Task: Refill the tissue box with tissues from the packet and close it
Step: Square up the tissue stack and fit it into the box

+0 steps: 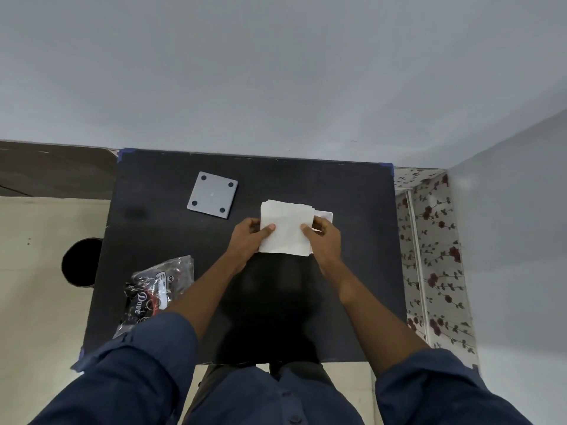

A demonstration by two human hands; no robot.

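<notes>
A white stack of tissues (287, 228) is held over the middle of the black table (352, 271). My left hand (247, 243) grips its left edge with the thumb on top. My right hand (326, 240) grips its right edge the same way. A white corner of the tissue box (325, 215) shows just behind the stack; the rest of the box is hidden by the tissues and my right hand. A grey square lid (212, 195) with dark pads at its corners lies apart at the back left. The crumpled black tissue packet (155, 291) lies at the front left.
A grey wall runs behind the table and along the right. Floral-patterned panels (429, 256) stand in the gap at the right. A beige surface with a round dark hole (80, 262) lies to the left of the table.
</notes>
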